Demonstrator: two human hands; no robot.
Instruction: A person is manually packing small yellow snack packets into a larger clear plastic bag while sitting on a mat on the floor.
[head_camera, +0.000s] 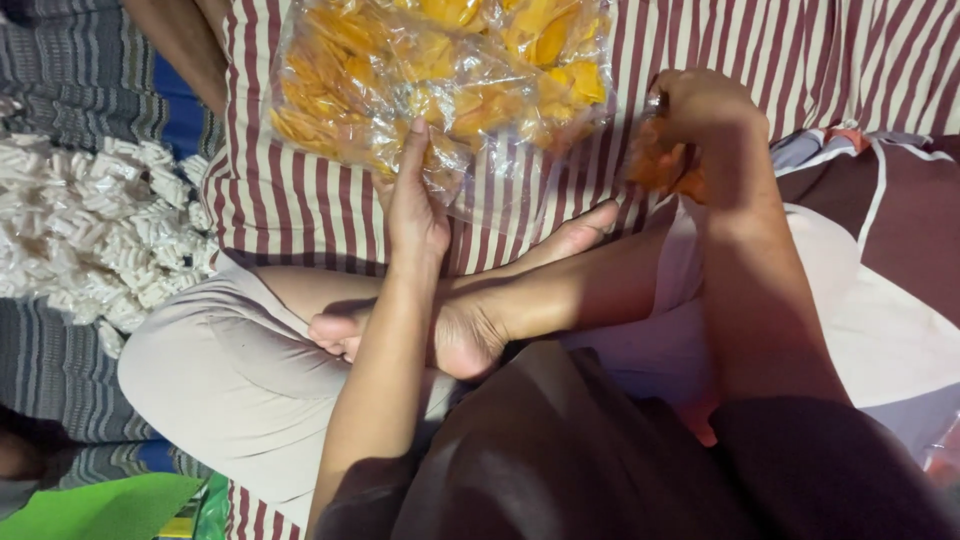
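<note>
A large clear plastic bag of orange-yellow chips (440, 75) lies on a red-and-white striped cloth (290, 200) in front of my crossed legs. My left hand (415, 205) reaches forward, fingers extended, touching the bag's near edge. My right hand (695, 115) is closed around a small clear packet of the same orange chips (655, 165), held just right of the big bag. My bare feet (460, 330) rest between my arms.
A heap of small white pieces (90, 230) lies at the left on a grey striped mat (50, 370). Another person's arm (185, 40) shows at the top left. A green item (100, 505) sits at the bottom left.
</note>
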